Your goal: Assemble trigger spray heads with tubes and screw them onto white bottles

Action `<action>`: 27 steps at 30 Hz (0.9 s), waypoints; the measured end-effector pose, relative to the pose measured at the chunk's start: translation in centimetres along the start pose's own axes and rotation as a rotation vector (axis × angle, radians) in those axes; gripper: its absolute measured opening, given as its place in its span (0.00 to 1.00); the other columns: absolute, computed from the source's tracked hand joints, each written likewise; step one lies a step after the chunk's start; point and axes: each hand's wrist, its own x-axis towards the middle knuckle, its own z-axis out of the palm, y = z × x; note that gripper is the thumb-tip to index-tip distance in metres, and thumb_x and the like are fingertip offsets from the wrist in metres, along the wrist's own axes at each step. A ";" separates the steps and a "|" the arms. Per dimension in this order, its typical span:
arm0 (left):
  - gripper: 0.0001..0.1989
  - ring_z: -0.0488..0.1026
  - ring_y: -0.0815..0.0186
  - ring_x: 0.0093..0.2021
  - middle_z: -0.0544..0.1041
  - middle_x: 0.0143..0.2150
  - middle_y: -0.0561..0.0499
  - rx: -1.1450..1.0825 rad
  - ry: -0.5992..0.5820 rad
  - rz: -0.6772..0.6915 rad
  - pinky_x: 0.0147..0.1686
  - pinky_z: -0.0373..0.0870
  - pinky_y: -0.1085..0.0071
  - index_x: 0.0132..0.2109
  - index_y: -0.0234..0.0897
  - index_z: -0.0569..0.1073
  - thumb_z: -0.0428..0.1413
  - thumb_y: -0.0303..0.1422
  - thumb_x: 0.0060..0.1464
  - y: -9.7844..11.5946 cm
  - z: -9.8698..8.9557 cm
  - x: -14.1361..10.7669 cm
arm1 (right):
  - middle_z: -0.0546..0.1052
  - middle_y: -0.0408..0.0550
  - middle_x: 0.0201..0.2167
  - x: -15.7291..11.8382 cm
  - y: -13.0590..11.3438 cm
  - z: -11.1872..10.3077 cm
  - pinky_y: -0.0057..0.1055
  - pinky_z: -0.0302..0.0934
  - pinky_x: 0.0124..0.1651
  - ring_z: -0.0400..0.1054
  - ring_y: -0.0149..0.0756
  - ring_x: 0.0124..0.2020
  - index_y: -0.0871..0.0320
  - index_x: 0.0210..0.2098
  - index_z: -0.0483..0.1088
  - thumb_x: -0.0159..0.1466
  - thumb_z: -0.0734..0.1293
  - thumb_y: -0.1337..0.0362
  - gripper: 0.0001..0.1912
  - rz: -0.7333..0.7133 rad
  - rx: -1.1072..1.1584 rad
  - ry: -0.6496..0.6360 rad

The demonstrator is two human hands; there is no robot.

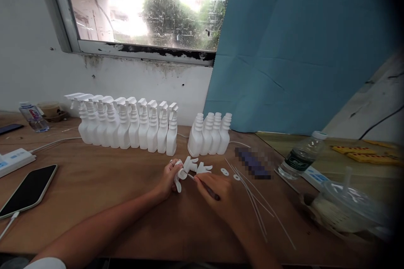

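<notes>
My left hand (168,180) is closed around a white spray head (182,174), its trigger pointing down. My right hand (214,191) pinches a thin tool with a dark handle (211,192); its narrow tip reaches the opening of the held spray head. Just behind my hands lie two more white spray heads, one (190,164) beside my left fingers and another (203,168) above my right hand. Small white washers (224,172) and several thin white tubes (252,195) lie to the right of my right hand.
Several white bottles with spray heads (123,128) stand in a row at the back; several headless bottles (208,136) stand right of them. A phone (30,189) and power strip (15,161) lie left. A water bottle (299,157) and lidded cup (342,206) stand right.
</notes>
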 end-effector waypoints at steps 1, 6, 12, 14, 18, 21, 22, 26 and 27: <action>0.21 0.49 0.78 0.11 0.63 0.17 0.61 0.004 0.005 0.003 0.07 0.42 0.81 0.32 0.39 0.59 0.58 0.50 0.50 0.0 0.0 0.0 | 0.75 0.45 0.26 0.0 -0.1 0.1 0.30 0.61 0.33 0.69 0.34 0.26 0.54 0.33 0.71 0.68 0.60 0.66 0.10 -0.010 -0.033 -0.028; 0.20 0.50 0.77 0.11 0.63 0.17 0.61 0.014 0.012 0.016 0.07 0.43 0.81 0.31 0.40 0.58 0.57 0.49 0.51 0.0 0.0 -0.3 | 0.73 0.45 0.23 -0.3 -0.3 2.0 0.30 0.61 0.31 0.68 0.35 0.25 0.55 0.28 0.69 0.68 0.59 0.65 0.13 0.000 0.022 0.012; 0.19 0.53 0.77 0.12 0.65 0.18 0.60 0.062 -0.074 -0.009 0.08 0.43 0.80 0.31 0.39 0.61 0.58 0.48 0.49 0.2 0.0 -0.4 | 0.75 0.44 0.23 -0.8 0.4 3.2 0.28 0.67 0.27 0.72 0.35 0.24 0.55 0.24 0.66 0.68 0.58 0.57 0.18 0.399 0.494 0.137; 0.19 0.53 0.76 0.12 0.65 0.18 0.59 0.071 -0.112 -0.027 0.09 0.42 0.80 0.30 0.38 0.61 0.58 0.47 0.49 0.3 0.0 -0.4 | 0.75 0.44 0.23 -0.9 0.5 3.0 0.28 0.67 0.26 0.72 0.34 0.23 0.55 0.24 0.66 0.67 0.59 0.56 0.18 0.441 0.566 0.124; 0.17 0.54 0.76 0.12 0.64 0.18 0.59 0.062 -0.159 -0.064 0.09 0.42 0.80 0.30 0.38 0.62 0.58 0.45 0.49 0.2 -0.1 -0.3 | 0.73 0.43 0.20 -0.9 0.1 2.7 0.27 0.65 0.22 0.70 0.33 0.19 0.55 0.23 0.66 0.65 0.60 0.56 0.17 0.502 0.609 0.146; 0.16 0.54 0.76 0.12 0.63 0.18 0.60 0.049 -0.183 -0.085 0.10 0.42 0.79 0.31 0.38 0.63 0.59 0.44 0.48 -0.1 -0.2 -0.2 | 0.73 0.43 0.19 -0.8 -0.2 2.7 0.27 0.63 0.20 0.69 0.32 0.18 0.56 0.22 0.66 0.64 0.62 0.56 0.16 0.542 0.630 0.174; 0.16 0.54 0.76 0.12 0.62 0.18 0.60 0.044 -0.188 -0.088 0.10 0.42 0.79 0.31 0.38 0.63 0.59 0.44 0.49 -0.1 -0.2 -0.2 | 0.73 0.43 0.18 -0.8 -0.3 2.7 0.26 0.63 0.20 0.68 0.32 0.18 0.56 0.22 0.66 0.63 0.62 0.56 0.16 0.556 0.644 0.180; 0.18 0.53 0.78 0.14 0.60 0.18 0.60 0.012 -0.211 -0.081 0.12 0.45 0.80 0.27 0.37 0.61 0.60 0.43 0.47 -0.2 -0.2 -0.1 | 0.73 0.44 0.15 -0.5 -0.3 2.6 0.25 0.58 0.14 0.66 0.32 0.13 0.57 0.21 0.65 0.60 0.63 0.53 0.17 0.692 0.791 0.152; 0.19 0.53 0.78 0.14 0.60 0.18 0.60 0.000 -0.215 -0.080 0.13 0.46 0.80 0.26 0.37 0.61 0.61 0.43 0.46 -0.2 -0.2 -0.1 | 0.72 0.44 0.14 -0.4 -0.2 2.7 0.24 0.57 0.13 0.66 0.32 0.12 0.57 0.21 0.65 0.60 0.63 0.52 0.18 0.719 0.824 0.144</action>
